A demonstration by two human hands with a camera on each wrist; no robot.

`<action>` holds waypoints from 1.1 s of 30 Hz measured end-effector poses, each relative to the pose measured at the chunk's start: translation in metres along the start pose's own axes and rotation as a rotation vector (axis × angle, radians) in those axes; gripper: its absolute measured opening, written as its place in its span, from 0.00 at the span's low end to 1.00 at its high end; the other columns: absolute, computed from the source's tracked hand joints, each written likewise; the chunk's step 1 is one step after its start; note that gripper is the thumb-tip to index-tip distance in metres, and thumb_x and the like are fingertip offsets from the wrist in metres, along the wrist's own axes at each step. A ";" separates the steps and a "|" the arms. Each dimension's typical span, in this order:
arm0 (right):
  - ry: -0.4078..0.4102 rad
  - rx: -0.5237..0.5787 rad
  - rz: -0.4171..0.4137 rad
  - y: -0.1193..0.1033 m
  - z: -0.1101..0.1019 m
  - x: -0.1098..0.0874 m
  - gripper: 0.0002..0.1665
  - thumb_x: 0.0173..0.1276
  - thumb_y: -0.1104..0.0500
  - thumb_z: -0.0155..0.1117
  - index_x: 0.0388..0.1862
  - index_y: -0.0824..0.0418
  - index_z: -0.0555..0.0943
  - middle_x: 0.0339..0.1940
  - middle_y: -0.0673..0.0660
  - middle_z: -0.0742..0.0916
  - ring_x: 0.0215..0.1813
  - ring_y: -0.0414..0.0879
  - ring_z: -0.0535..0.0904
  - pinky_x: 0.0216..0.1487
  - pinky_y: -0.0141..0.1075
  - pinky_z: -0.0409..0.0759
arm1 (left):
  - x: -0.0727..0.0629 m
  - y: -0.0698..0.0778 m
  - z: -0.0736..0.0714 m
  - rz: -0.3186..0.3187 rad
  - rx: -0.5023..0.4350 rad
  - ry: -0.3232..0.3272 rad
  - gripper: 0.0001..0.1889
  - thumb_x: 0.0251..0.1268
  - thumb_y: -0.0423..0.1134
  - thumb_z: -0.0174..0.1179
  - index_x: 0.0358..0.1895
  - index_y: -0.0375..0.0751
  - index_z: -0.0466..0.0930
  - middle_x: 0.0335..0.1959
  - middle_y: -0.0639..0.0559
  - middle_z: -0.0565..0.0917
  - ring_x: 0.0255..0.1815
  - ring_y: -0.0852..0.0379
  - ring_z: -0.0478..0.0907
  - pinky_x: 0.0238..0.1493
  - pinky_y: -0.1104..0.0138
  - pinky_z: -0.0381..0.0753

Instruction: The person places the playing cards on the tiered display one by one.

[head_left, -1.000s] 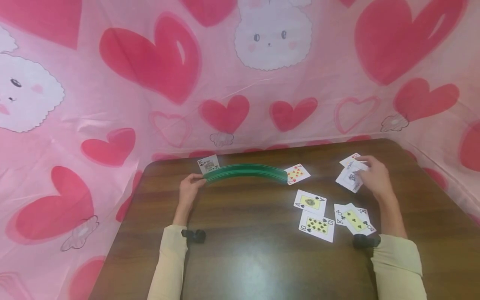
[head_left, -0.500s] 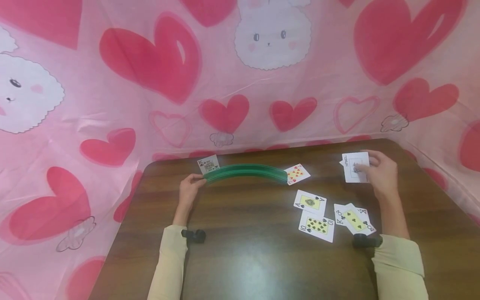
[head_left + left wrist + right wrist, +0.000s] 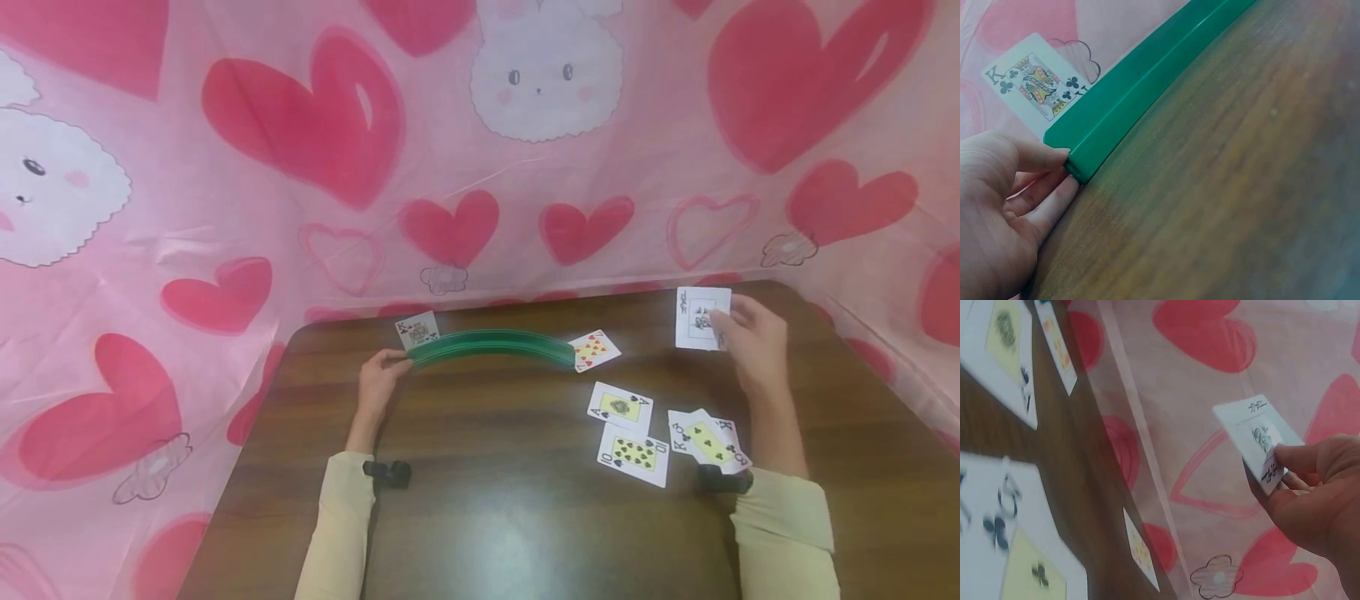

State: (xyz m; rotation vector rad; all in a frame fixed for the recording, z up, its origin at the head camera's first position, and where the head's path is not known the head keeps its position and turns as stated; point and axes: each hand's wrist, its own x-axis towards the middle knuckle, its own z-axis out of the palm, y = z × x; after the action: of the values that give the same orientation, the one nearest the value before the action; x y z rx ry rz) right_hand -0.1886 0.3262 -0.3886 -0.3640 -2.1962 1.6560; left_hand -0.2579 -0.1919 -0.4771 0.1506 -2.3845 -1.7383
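Note:
In the head view my left hand pinches the left end of a curved green playing-card holder. A king of clubs stands upright at that end, sharp in the left wrist view. At the holder's right end is a seven of hearts; whether it stands in the slot I cannot tell. My right hand grips a black-and-white joker card between thumb and fingers, raised above the far right of the table. A red-pipped card shows beneath it in the right wrist view; the joker hides it in the head view.
An ace of spades overlaps a ten of spades on the brown table. Right of them, a card with clubs lies across a king. A pink heart-print cloth hangs along the table's back and sides.
My right hand has lifted the joker off the red-pipped card it lay over and moved it slightly away from me, its face turned more upright. My left hand and the card holder have stayed put.

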 end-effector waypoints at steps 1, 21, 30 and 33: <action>0.004 0.019 0.000 -0.002 0.003 0.000 0.25 0.61 0.53 0.57 0.56 0.61 0.71 0.43 0.50 0.79 0.39 0.40 0.75 0.32 0.25 0.75 | 0.000 0.000 0.000 -0.001 0.001 -0.002 0.13 0.49 0.40 0.64 0.37 0.38 0.79 0.36 0.43 0.81 0.38 0.52 0.75 0.43 0.63 0.72; 0.017 0.244 0.041 -0.029 0.038 0.000 0.22 0.54 0.58 0.65 0.47 0.64 0.75 0.35 0.46 0.82 0.38 0.39 0.78 0.33 0.24 0.75 | 0.000 0.000 -0.002 0.004 0.006 0.008 0.12 0.49 0.40 0.64 0.37 0.38 0.79 0.36 0.43 0.81 0.38 0.53 0.76 0.43 0.63 0.71; 0.050 0.387 0.041 -0.041 0.064 0.000 0.23 0.51 0.61 0.67 0.47 0.65 0.77 0.38 0.52 0.83 0.40 0.43 0.78 0.35 0.26 0.76 | -0.001 -0.001 0.000 0.011 0.020 0.012 0.12 0.49 0.41 0.64 0.37 0.40 0.79 0.37 0.45 0.81 0.38 0.53 0.76 0.41 0.63 0.72; 0.056 0.364 0.059 -0.045 0.073 -0.001 0.23 0.50 0.59 0.68 0.47 0.63 0.78 0.40 0.52 0.82 0.41 0.45 0.78 0.37 0.26 0.76 | -0.001 0.000 0.000 0.019 0.019 0.004 0.12 0.50 0.41 0.63 0.37 0.40 0.79 0.37 0.45 0.81 0.38 0.53 0.76 0.41 0.62 0.72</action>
State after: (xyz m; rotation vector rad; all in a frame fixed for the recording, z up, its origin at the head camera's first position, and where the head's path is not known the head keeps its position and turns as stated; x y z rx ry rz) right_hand -0.2185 0.2499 -0.3635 -0.3700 -1.8088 2.0030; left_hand -0.2567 -0.1916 -0.4772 0.1336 -2.3928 -1.7055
